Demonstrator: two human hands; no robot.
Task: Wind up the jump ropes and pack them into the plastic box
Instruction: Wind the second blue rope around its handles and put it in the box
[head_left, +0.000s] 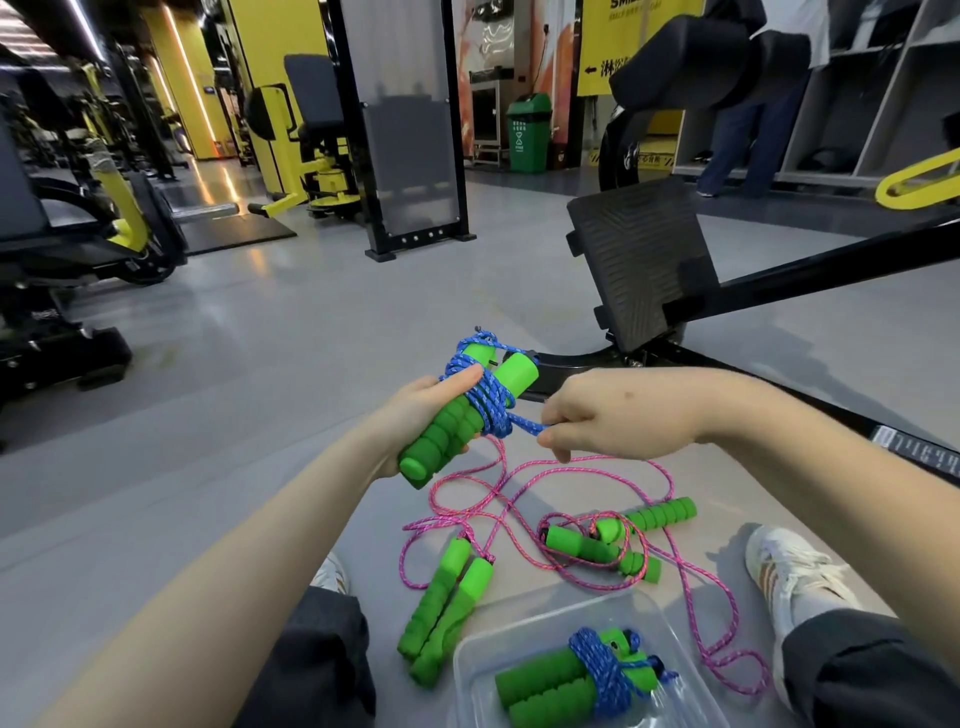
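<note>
My left hand (415, 410) grips a pair of green foam handles (457, 415) with blue rope (485, 395) wound round their middle. My right hand (618, 415) pinches the free end of that blue rope just right of the handles. On the floor between my legs lie two pink jump ropes (524, 499) in loose tangled loops, one with handles side by side (441, 613), the other with handles (618, 540) crossed. A clear plastic box (470, 670) at the bottom holds one wound blue rope bundle (587, 675).
I sit on a grey gym floor with my white shoes (789, 571) either side of the ropes. A black machine with a ribbed footplate (639, 260) stands just ahead on the right. Yellow and black gym machines (104, 208) fill the left. A person (743, 140) stands at back-right shelves.
</note>
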